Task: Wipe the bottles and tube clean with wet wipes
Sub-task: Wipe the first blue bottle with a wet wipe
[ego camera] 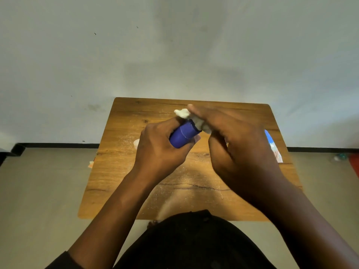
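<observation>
Bottles and a tube are the task's things, yet only one blue bottle shows clearly in the head view, held above the middle of the wooden desk. The left hand is wrapped around its lower body, fingers curled tight. The right hand is closed on a crumpled white wet wipe and presses it against the bottle's upper end, which is hidden under wipe and fingers.

My judgement is that the wiping of this bottle is under way, at its top. Whether its body is already clean I cannot tell, and no other bottle or tube can be made out, so the rest of the task seems still open.

The bottle is a smooth, matt cylinder with a thin pale ring round it. The wipe looks soft, damp and bunched. The desk has warm wood grain with dark cracks and a fine pale speckle across it. A small whitish round thing peeps out left of the left hand, and a blue-and-white packet lies at the desk's right edge, partly hidden.
</observation>
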Demonstrator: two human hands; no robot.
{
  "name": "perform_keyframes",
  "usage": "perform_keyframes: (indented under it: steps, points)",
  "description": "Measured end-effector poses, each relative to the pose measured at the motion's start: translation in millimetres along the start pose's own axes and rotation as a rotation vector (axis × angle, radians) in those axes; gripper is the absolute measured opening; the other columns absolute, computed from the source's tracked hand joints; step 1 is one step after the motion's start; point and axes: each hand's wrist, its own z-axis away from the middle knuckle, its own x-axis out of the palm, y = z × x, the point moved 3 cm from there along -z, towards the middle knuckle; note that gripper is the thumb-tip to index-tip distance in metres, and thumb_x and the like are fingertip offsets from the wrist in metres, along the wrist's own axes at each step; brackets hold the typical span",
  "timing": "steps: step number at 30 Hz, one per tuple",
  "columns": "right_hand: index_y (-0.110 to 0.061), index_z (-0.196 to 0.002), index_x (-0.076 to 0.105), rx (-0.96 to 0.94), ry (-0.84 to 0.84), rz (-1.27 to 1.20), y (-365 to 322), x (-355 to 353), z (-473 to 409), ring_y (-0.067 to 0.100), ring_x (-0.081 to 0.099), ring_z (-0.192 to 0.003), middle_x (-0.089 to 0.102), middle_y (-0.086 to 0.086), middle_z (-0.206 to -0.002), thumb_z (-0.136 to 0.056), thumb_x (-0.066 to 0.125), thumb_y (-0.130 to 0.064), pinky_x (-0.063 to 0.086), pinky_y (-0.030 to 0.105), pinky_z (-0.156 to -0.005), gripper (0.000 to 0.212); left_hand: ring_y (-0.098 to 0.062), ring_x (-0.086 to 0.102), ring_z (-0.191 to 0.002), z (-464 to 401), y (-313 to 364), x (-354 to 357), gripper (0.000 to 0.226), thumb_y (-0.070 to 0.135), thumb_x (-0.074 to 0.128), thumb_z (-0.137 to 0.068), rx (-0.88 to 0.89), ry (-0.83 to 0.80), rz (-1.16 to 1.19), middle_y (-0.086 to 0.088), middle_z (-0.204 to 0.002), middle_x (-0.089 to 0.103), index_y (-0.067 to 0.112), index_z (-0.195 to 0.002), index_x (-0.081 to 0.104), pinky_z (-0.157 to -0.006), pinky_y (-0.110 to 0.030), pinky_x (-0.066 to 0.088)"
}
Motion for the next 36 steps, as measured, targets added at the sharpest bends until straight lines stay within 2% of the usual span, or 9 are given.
perform_keyframes:
  steps: [4, 8, 15, 17, 19, 22, 25, 29, 36]
  points:
    - [-0.006, -0.138, 0.063, -0.034, -0.029, 0.075, -1, 0, 7, -0.004, 0.048, -0.092, 0.075, 0.005, -0.114, -0.085, 0.059, 0.006, 0.033, 0.002, -0.076, 0.055, -0.006, 0.066, -0.072, 0, 1, -3, 0.032, 0.046, 0.078, -0.079, -0.026, -0.002, -0.006, 0.019, -0.081, 0.064, 0.041, -0.107, 0.064, -0.067, -0.035, 0.062]
    - [-0.015, -0.135, 0.068, -0.01, -0.078, 0.001, 15, -7, 2, 0.005, 0.066, -0.107, 0.075, -0.002, -0.122, -0.095, 0.075, -0.017, 0.05, 0.01, -0.089, 0.04, -0.008, 0.065, -0.073, 1, 0, -2, 0.035, 0.041, 0.084, -0.081, -0.034, -0.084, -0.004, 0.014, -0.085, 0.068, 0.03, -0.111, 0.07, -0.066, -0.033, 0.06]
    - [-0.023, -0.117, 0.077, 0.003, -0.211, -0.137, 27, -20, -7, 0.01, 0.068, -0.109, 0.072, -0.01, -0.12, -0.085, 0.082, -0.038, 0.059, 0.031, -0.08, 0.036, -0.001, 0.065, -0.086, 0, 3, -3, 0.035, 0.043, 0.084, -0.078, -0.029, -0.217, 0.022, 0.024, -0.085, 0.066, 0.032, -0.11, 0.073, -0.063, -0.013, 0.051]
    - [-0.025, -0.124, 0.076, -0.043, -0.268, -0.146, 22, -23, -8, 0.01, 0.066, -0.119, 0.071, -0.012, -0.128, -0.091, 0.078, -0.045, 0.058, 0.038, -0.091, 0.039, -0.001, 0.065, -0.079, 0, 4, -5, 0.022, 0.041, 0.082, -0.077, -0.051, -0.235, 0.063, 0.026, -0.076, 0.066, 0.043, -0.094, 0.068, -0.06, -0.014, 0.049]
    - [-0.025, -0.127, 0.075, -0.089, -0.321, -0.193, 17, -25, -6, 0.009, 0.063, -0.127, 0.069, -0.013, -0.133, -0.103, 0.063, -0.038, 0.056, 0.041, -0.098, 0.03, -0.001, 0.065, -0.073, -2, 5, -6, 0.025, 0.037, 0.083, -0.079, -0.061, -0.218, 0.086, 0.025, -0.072, 0.067, 0.047, -0.08, 0.061, -0.056, -0.014, 0.047]
    - [-0.02, -0.134, 0.07, -0.137, -0.316, -0.134, 13, -23, -3, 0.004, 0.058, -0.134, 0.066, -0.011, -0.14, -0.107, 0.054, -0.018, 0.051, 0.035, -0.107, 0.032, -0.006, 0.069, -0.076, -3, 4, -7, 0.024, 0.03, 0.087, -0.079, -0.08, -0.217, 0.118, 0.019, -0.078, 0.071, 0.042, -0.087, 0.068, -0.06, -0.016, 0.052]
    - [-0.018, -0.134, 0.069, -0.149, -0.234, -0.05, 16, -20, -3, 0.004, 0.064, -0.12, 0.07, -0.01, -0.131, -0.1, 0.064, -0.015, 0.051, 0.025, -0.098, 0.034, -0.009, 0.069, -0.077, -3, 1, -6, 0.024, 0.03, 0.09, -0.077, -0.107, -0.235, 0.127, 0.015, -0.083, 0.073, 0.028, -0.096, 0.074, -0.063, -0.021, 0.055]
    - [-0.023, -0.135, 0.069, -0.215, -0.291, 0.081, 21, -15, -4, 0.017, 0.066, -0.121, 0.07, -0.006, -0.134, -0.097, 0.073, -0.024, 0.057, 0.044, -0.092, 0.038, -0.007, 0.07, -0.083, -3, 2, -4, 0.029, 0.034, 0.088, -0.077, -0.095, -0.303, 0.121, 0.014, -0.09, 0.075, 0.026, -0.102, 0.076, -0.071, -0.032, 0.058]
    - [-0.021, -0.132, 0.071, -0.32, -0.385, 0.325, 21, -4, -8, 0.03, 0.064, -0.114, 0.073, -0.002, -0.128, -0.094, 0.053, -0.03, 0.056, 0.051, -0.084, 0.042, -0.002, 0.068, -0.092, -5, 3, -3, 0.046, 0.036, 0.089, -0.077, -0.121, -0.441, 0.057, 0.018, -0.104, 0.072, 0.035, -0.117, 0.066, -0.081, -0.035, 0.059]
